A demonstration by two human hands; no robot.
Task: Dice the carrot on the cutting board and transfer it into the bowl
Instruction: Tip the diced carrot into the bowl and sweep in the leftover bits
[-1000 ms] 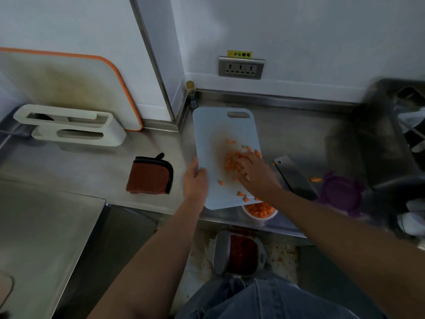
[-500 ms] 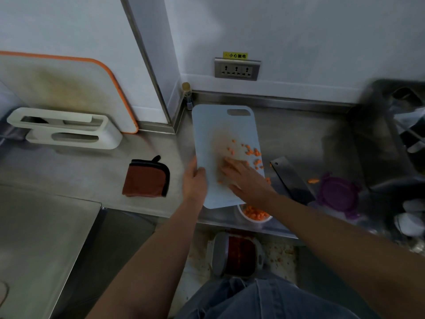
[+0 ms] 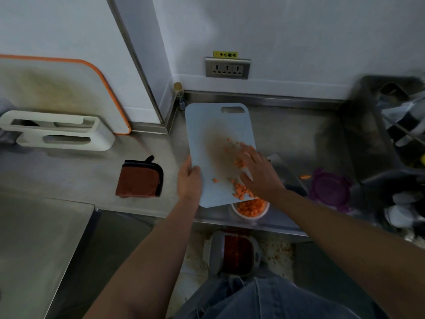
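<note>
My left hand [image 3: 189,180] grips the cutting board [image 3: 216,125] by its edge; my right hand [image 3: 259,173] lies flat on it, holding nothing. The carrot bits [image 3: 242,192] sit by its palm, with the bowl [image 3: 250,209] just below. I should sweep slowly, so none jump out.

Steel counter [image 3: 69,171]: orange-rimmed board [image 3: 57,88] is leaning on the wall at 10 o'clock, with a white slotted holder [image 3: 57,132] lying just in front of it and a red-brown folded cloth [image 3: 140,178] lying at 9 o'clock. Wall socket [image 3: 227,68] is sitting at 12 o'clock, and a cork-topped bottle [image 3: 179,93] is standing in the corner at its 7 o'clock. Purple lid [image 3: 330,189] is lying at 3 o'clock; grey bin [image 3: 234,254] is standing on the floor at 6 o'clock.
</note>
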